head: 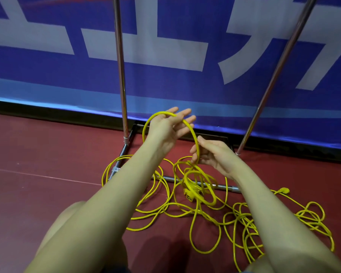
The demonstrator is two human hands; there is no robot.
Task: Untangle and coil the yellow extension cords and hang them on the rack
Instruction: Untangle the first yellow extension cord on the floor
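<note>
Yellow extension cords (187,211) lie in a loose tangle on the red floor, spreading to the right. A yellow socket block (191,194) hangs in the tangle just above the floor, and a yellow plug (283,190) lies at the right. My left hand (166,129) is raised palm up with straight fingers, and a loop of cord (192,132) arcs over them. My right hand (213,153) pinches that same loop lower down, above the tangle. The rack's two metal uprights (120,75) (278,75) rise behind my hands.
The rack's base bars (118,164) lie on the floor under part of the cord. A blue banner with white lettering (185,85) stands right behind the rack. Red floor (47,164) stretches to the left. My knees show at the bottom edge.
</note>
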